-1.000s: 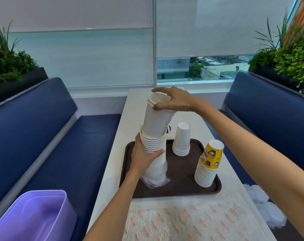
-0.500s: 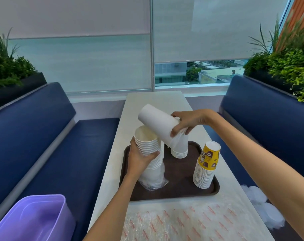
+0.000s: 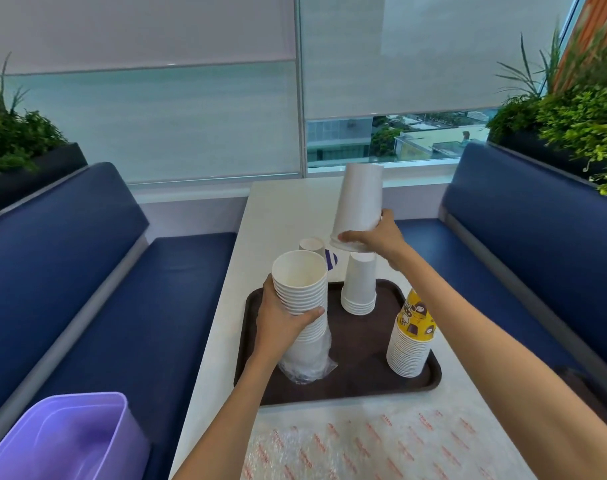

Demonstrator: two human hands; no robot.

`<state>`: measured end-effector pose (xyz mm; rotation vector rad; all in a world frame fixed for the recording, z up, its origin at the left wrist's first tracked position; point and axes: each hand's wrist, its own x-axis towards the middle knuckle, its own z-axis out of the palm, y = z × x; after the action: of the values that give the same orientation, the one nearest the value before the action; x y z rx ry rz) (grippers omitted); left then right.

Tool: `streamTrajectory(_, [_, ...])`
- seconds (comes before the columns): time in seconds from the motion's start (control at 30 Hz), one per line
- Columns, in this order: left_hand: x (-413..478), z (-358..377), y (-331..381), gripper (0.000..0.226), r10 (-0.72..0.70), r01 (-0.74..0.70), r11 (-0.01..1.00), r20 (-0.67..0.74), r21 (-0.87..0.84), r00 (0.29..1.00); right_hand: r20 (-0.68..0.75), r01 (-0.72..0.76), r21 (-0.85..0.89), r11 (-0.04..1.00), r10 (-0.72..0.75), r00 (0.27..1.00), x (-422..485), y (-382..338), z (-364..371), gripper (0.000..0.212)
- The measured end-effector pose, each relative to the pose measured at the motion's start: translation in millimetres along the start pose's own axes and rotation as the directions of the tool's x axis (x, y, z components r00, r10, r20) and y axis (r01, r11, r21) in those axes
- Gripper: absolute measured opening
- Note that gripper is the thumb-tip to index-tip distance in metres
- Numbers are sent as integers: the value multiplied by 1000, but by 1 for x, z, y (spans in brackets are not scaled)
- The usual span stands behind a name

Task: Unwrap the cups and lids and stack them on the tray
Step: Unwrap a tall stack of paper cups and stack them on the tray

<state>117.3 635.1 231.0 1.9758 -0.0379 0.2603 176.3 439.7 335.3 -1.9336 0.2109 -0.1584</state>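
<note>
On a brown tray (image 3: 357, 382), a left hand (image 3: 278, 323) grips the tall cup stack (image 3: 307, 292) at 9 o'clock, its base in plastic wrap (image 3: 309, 368), while the right hand (image 3: 378, 237) clasps upturned white cups (image 3: 359, 202), seemingly light, crushable and best held at the stiffer rim, above the short stack (image 3: 359, 285) at 12 o'clock.

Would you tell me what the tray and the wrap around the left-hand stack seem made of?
Tray: likely moulded plastic, dark brown, matte, raised rounded rim. Wrap: thin clear plastic film, glossy and crumpled at the base of the stack.
</note>
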Motion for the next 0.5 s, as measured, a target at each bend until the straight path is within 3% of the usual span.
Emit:
streamTrajectory(0.2, [6,3,0,103,-6,5,1000,21,27,1000,-286,2,19,1000,3,958,30,42,30,94])
streamTrajectory(0.5, [9,2,-2,101,-25,23,999,44,37,999,-335,-5,-3,1000,3,942,68,82,50,92])
